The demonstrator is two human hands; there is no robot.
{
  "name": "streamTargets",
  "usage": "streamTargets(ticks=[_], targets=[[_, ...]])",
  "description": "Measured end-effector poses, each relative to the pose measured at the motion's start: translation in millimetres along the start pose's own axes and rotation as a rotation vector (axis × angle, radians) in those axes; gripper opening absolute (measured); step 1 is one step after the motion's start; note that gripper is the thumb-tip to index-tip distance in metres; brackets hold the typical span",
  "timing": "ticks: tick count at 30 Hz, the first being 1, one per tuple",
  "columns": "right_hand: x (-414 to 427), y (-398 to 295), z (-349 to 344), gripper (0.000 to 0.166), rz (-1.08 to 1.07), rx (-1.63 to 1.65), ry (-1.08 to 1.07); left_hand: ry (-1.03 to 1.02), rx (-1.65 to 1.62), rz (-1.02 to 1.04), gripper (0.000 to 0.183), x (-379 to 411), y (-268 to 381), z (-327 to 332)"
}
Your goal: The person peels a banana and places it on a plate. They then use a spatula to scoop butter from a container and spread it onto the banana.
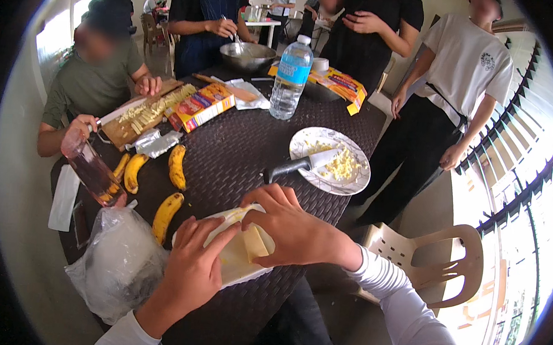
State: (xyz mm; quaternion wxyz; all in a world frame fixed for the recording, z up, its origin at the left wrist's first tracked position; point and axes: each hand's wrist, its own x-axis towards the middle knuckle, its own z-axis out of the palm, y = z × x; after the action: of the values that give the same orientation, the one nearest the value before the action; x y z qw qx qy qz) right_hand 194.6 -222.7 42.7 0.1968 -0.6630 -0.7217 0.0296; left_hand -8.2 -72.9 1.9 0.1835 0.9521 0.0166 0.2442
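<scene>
A pale yellow block of cheese (255,245) stands on a shallow white tray (232,262) close in front of me. My right hand (288,226) curves over this block, thumb at its near end and fingertips toward its far end. My left hand (199,252) is at the tray's left side, fingers spread and nothing visible in its grasp. Beyond my hands, a knife (300,166) with a black handle rests across the rim of a patterned plate (301,143). Small chopped yellow pieces (344,166) lie on that plate.
Several bananas (167,216) and a filled plastic bag (120,263) lie to the left. A tall water bottle (291,80) stands behind. At a cutting board (116,135), a person's hand (82,124) holds a knife; another person stirs a metal bowl (248,55). A plastic chair (434,262) is right.
</scene>
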Motion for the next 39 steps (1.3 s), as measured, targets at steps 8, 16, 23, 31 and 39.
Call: streamTargets(ticks=[8, 16, 23, 31, 39], targets=[[-2, -15, -20, 0.047, 0.028, 0.157, -0.089, 0.092, 0.081, -0.067, 0.059, -3, 8, 2], [2, -18, -43, 0.045, 0.079, 0.427, 0.156, 0.053, 0.047, -0.168, 0.028, -10, -3, -4], [8, -9, -41, 0.051, 0.099, 0.484, 0.447, -0.017, -0.125, -0.332, 0.025, -9, 8, -12], [36, 1, -29, 0.057, 0.114, 0.729, 0.691, 0.434, -0.577, -0.382, 0.056, -7, -35, 2], [35, 3, -3, 0.051, 0.103, 1.0, 0.585, 0.361, -0.649, -0.27, 0.055, 8, -16, -3]])
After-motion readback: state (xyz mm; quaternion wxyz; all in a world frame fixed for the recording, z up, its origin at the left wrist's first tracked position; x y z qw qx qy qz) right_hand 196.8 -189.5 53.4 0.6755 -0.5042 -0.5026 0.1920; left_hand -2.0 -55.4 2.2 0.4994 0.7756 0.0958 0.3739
